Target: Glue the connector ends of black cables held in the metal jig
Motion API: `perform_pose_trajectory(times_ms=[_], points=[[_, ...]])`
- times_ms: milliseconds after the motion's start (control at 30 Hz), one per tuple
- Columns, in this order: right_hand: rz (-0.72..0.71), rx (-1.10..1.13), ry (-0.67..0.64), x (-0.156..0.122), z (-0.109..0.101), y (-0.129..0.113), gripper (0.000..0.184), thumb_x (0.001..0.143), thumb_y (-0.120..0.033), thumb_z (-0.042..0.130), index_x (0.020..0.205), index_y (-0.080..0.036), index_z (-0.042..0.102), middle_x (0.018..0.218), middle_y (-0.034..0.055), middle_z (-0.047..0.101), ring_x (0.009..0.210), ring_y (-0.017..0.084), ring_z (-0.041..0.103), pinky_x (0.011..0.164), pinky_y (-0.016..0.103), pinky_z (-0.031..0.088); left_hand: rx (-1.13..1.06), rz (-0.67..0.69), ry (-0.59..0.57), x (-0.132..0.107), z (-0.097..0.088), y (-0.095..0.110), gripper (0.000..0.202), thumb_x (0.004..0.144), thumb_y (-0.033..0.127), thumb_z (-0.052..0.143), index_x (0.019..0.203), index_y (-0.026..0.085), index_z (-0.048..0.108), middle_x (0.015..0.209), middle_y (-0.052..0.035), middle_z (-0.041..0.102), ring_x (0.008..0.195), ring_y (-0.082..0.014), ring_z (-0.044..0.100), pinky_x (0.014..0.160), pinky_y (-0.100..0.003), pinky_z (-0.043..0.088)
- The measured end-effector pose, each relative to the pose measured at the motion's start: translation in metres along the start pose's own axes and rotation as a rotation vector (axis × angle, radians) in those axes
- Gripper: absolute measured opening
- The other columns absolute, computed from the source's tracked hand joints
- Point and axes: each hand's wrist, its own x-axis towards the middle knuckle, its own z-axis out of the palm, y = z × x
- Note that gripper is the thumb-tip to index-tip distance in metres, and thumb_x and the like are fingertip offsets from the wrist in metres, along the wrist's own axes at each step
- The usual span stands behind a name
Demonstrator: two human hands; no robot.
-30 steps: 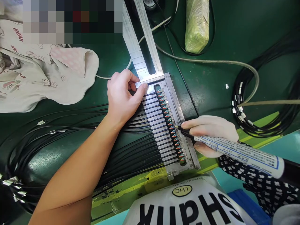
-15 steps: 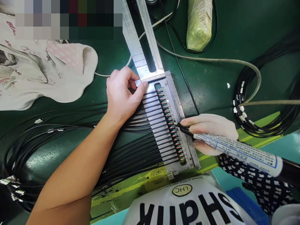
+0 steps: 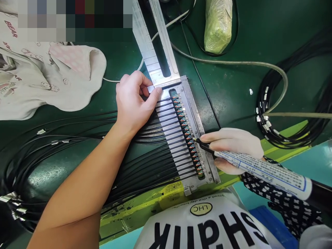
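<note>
Head view: the wire fixture [image 3: 193, 114] is gripped by the left hand [image 3: 132, 103], wire ends [image 3: 185, 126] are dabbed with the marker [image 3: 259, 169] held in the right hand [image 3: 233, 143]; steadiness is needed.

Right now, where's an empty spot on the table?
Bare green table lies between the metal rack, the hose and the cable coil, beyond the right hand holding a pen. Left of the rack, black cables crowd under the left hand.

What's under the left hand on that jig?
Under the left hand, black cables run into the metal jig; its fingertips rest on the jig's top end. How the cables lie beneath the palm is hidden.
</note>
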Motion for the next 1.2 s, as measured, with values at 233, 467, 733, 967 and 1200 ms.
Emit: perform_pose_trajectory(times_ms=[233, 467, 733, 967, 1200], points=[[0.02, 0.036, 0.026, 0.0005, 0.0001, 0.0008, 0.021, 0.085, -0.025, 0.07, 0.106, -0.021, 0.067, 0.104, 0.0116, 0.078, 0.09, 0.024, 0.077, 0.069, 0.034, 0.067, 0.003, 0.012, 0.002, -0.0003, 0.0005, 0.0003, 0.02, 0.087, 0.039, 0.067, 0.086, 0.024, 0.053, 0.077, 0.0014, 0.055, 0.087, -0.0196, 0.06, 0.085, -0.044, 0.047], [-0.002, 0.049, 0.058, -0.0013, 0.0021, -0.0002, 0.022, 0.082, -0.023, 0.071, 0.103, -0.018, 0.067, 0.103, 0.0121, 0.078, 0.089, 0.021, 0.077, 0.069, 0.032, 0.065, -0.028, 0.03, 0.011, -0.0004, 0.0, 0.0007, 0.02, 0.087, 0.036, 0.068, 0.085, 0.024, 0.052, 0.077, 0.0016, 0.054, 0.085, -0.0185, 0.058, 0.086, -0.043, 0.044], [0.014, 0.046, 0.072, -0.0033, 0.0023, 0.0, 0.022, 0.083, -0.024, 0.071, 0.104, -0.02, 0.067, 0.102, 0.0104, 0.079, 0.086, 0.021, 0.077, 0.066, 0.031, 0.064, -0.043, 0.046, 0.031, -0.0006, 0.0007, 0.0003, 0.019, 0.085, 0.032, 0.07, 0.085, 0.023, 0.053, 0.075, 0.0019, 0.054, 0.084, -0.019, 0.059, 0.083, -0.044, 0.046], [0.009, 0.054, 0.055, -0.0027, 0.0016, 0.001, 0.027, 0.082, -0.025, 0.073, 0.108, -0.022, 0.067, 0.105, 0.0097, 0.078, 0.086, 0.023, 0.077, 0.065, 0.034, 0.065, -0.031, 0.036, 0.024, -0.0007, 0.0009, -0.0007, 0.021, 0.085, 0.035, 0.07, 0.086, 0.023, 0.053, 0.077, 0.0014, 0.055, 0.085, -0.0195, 0.06, 0.087, -0.046, 0.047], [0.025, 0.069, 0.061, -0.0002, 0.0013, 0.0009, 0.025, 0.083, -0.024, 0.073, 0.107, -0.02, 0.068, 0.103, 0.0114, 0.078, 0.086, 0.024, 0.077, 0.065, 0.035, 0.066, -0.009, 0.011, 0.009, -0.0013, -0.0005, 0.0015, 0.021, 0.087, 0.038, 0.069, 0.086, 0.024, 0.054, 0.079, 0.0012, 0.056, 0.089, -0.02, 0.062, 0.09, -0.046, 0.049]])
